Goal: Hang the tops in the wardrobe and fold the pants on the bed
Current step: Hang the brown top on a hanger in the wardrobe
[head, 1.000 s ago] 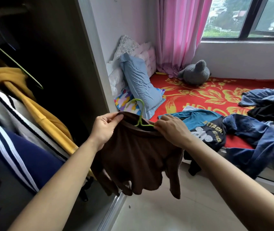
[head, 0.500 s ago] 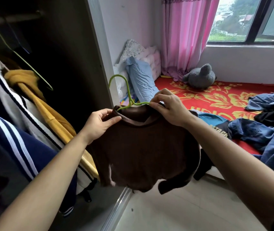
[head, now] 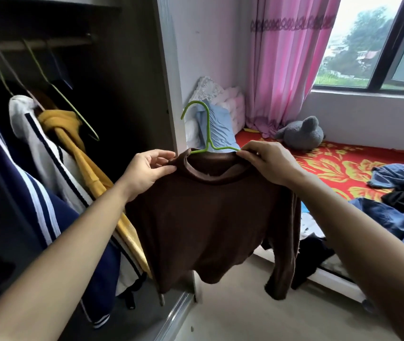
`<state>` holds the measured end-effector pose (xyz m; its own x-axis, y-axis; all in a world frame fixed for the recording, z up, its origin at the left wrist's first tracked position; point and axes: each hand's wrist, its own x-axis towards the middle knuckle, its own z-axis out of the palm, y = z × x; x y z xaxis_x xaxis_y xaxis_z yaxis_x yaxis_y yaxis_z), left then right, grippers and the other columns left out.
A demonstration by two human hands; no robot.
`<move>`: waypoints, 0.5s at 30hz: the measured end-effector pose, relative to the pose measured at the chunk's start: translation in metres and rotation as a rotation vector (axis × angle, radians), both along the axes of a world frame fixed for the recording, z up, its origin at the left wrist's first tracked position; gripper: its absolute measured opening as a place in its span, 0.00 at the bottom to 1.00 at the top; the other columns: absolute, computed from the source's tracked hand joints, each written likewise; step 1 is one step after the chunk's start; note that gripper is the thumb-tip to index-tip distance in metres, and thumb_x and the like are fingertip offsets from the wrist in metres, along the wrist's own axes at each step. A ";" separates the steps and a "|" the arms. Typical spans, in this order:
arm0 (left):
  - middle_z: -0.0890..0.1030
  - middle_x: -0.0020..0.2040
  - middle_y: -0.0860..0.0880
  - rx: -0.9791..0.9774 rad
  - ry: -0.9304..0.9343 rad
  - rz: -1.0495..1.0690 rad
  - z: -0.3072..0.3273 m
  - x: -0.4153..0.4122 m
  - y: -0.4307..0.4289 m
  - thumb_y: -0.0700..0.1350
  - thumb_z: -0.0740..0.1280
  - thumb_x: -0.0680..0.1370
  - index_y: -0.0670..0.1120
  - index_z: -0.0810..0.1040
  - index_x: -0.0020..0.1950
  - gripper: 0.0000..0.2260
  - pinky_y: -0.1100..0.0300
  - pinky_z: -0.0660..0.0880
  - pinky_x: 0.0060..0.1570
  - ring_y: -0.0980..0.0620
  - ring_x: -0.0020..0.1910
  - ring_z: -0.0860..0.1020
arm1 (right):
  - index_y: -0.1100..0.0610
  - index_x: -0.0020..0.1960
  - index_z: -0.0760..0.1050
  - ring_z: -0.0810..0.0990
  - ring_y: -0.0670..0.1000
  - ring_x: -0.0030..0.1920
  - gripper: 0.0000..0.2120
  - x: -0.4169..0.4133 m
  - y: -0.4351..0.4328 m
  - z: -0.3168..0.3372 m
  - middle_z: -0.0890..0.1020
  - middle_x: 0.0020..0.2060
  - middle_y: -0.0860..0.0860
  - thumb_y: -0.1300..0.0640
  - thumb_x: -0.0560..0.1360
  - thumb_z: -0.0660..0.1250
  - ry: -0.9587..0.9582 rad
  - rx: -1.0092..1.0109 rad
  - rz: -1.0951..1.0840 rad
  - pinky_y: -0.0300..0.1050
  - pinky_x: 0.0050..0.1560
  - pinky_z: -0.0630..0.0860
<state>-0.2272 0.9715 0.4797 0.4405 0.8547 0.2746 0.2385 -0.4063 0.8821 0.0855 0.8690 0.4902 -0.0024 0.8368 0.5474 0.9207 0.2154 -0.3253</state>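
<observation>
1. My left hand [head: 147, 171] pinches the left shoulder of the brown top [head: 208, 217] between the thumb and curled fingers, just beside the collar.
2. My right hand [head: 267, 161] grips the right side of the collar, with its fingers curled over both the fabric and the arm of the green hanger [head: 207, 134].
3. The brown top is a soft, matt knit with a round, rolled collar. It hangs in the air on the hanger between my hands, in front of the open wardrobe [head: 127, 94], and its sleeves dangle above the floor.
4. The hanger is thin and bright green. Its curved hook stands upright above the collar, well apart from the wardrobe rail [head: 48, 43].
5. The wardrobe is dark inside. On thin hangers from its rail hang a mustard-yellow garment [head: 73, 134], a white jacket [head: 31, 124] with dark stripes and a navy garment [head: 11, 193] with white stripes.
6. The bed [head: 331, 168] on the right has a red sheet with a yellow flower print. On it lie crumpled blue denim pants [head: 397, 222], other dark clothes, a grey plush toy [head: 302, 132] and a blue pillow [head: 218, 129].
</observation>
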 end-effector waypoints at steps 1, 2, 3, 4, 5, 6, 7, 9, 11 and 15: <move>0.84 0.52 0.45 0.019 0.010 0.020 0.003 -0.003 0.002 0.41 0.75 0.74 0.49 0.83 0.57 0.12 0.57 0.79 0.57 0.49 0.50 0.82 | 0.47 0.53 0.80 0.81 0.51 0.46 0.12 -0.004 0.001 0.004 0.84 0.44 0.45 0.41 0.80 0.63 0.001 0.028 -0.016 0.50 0.46 0.76; 0.84 0.52 0.45 0.038 0.018 0.030 0.006 -0.005 0.004 0.42 0.75 0.75 0.47 0.83 0.57 0.12 0.56 0.79 0.56 0.48 0.51 0.83 | 0.46 0.54 0.79 0.82 0.52 0.47 0.12 -0.008 0.003 0.008 0.84 0.45 0.45 0.41 0.81 0.62 -0.001 0.060 -0.034 0.50 0.47 0.76; 0.85 0.51 0.46 0.062 0.026 0.037 0.008 -0.008 0.006 0.42 0.74 0.75 0.46 0.83 0.57 0.11 0.58 0.80 0.55 0.47 0.52 0.83 | 0.45 0.56 0.79 0.82 0.52 0.49 0.12 -0.015 0.005 0.013 0.84 0.47 0.45 0.41 0.81 0.62 -0.011 0.092 -0.053 0.51 0.48 0.77; 0.85 0.50 0.46 0.091 0.036 0.050 0.010 -0.010 0.008 0.42 0.74 0.76 0.46 0.83 0.57 0.10 0.59 0.80 0.54 0.47 0.52 0.83 | 0.44 0.57 0.78 0.82 0.52 0.51 0.12 -0.022 0.007 0.018 0.84 0.49 0.45 0.40 0.81 0.61 -0.029 0.122 -0.069 0.51 0.48 0.76; 0.85 0.49 0.46 0.117 0.046 0.070 0.012 -0.012 0.011 0.42 0.73 0.76 0.46 0.83 0.57 0.10 0.59 0.79 0.52 0.46 0.51 0.83 | 0.42 0.58 0.77 0.82 0.52 0.52 0.12 -0.030 0.008 0.023 0.84 0.52 0.44 0.39 0.81 0.60 -0.047 0.149 -0.086 0.50 0.48 0.76; 0.85 0.49 0.46 0.143 0.060 0.096 0.015 -0.014 0.015 0.43 0.73 0.77 0.46 0.83 0.57 0.10 0.58 0.80 0.52 0.46 0.50 0.83 | 0.41 0.59 0.76 0.82 0.52 0.54 0.13 -0.038 0.010 0.028 0.83 0.53 0.43 0.39 0.81 0.59 -0.064 0.174 -0.105 0.50 0.48 0.75; 0.85 0.49 0.47 0.173 0.083 0.128 0.019 -0.017 0.019 0.44 0.73 0.77 0.47 0.83 0.57 0.10 0.56 0.80 0.53 0.47 0.49 0.83 | 0.40 0.60 0.76 0.82 0.52 0.54 0.13 -0.046 0.013 0.033 0.83 0.55 0.42 0.38 0.82 0.58 -0.077 0.198 -0.128 0.50 0.49 0.75; 0.85 0.48 0.49 0.248 0.137 0.196 0.029 -0.025 0.029 0.47 0.72 0.77 0.49 0.83 0.57 0.10 0.53 0.80 0.54 0.51 0.48 0.83 | 0.41 0.61 0.77 0.83 0.53 0.53 0.15 -0.063 0.018 0.043 0.83 0.54 0.43 0.38 0.82 0.56 -0.102 0.244 -0.184 0.51 0.49 0.76; 0.85 0.49 0.52 0.322 0.177 0.231 0.042 -0.034 0.040 0.49 0.72 0.77 0.50 0.84 0.57 0.10 0.53 0.79 0.54 0.54 0.48 0.83 | 0.42 0.60 0.78 0.83 0.55 0.51 0.15 -0.080 0.025 0.054 0.83 0.52 0.44 0.38 0.82 0.56 -0.114 0.276 -0.252 0.51 0.47 0.76; 0.84 0.50 0.54 0.425 0.364 0.235 0.069 -0.057 0.061 0.53 0.71 0.77 0.54 0.82 0.58 0.11 0.55 0.78 0.54 0.54 0.50 0.82 | 0.44 0.59 0.79 0.83 0.57 0.48 0.15 -0.113 0.041 0.076 0.83 0.49 0.47 0.40 0.83 0.57 -0.128 0.278 -0.342 0.50 0.46 0.75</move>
<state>-0.2843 1.0320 0.5483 0.3825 0.7891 0.4807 0.6204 -0.6048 0.4993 -0.0274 0.9096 0.5659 0.1660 0.6225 0.7648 0.9832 -0.0445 -0.1771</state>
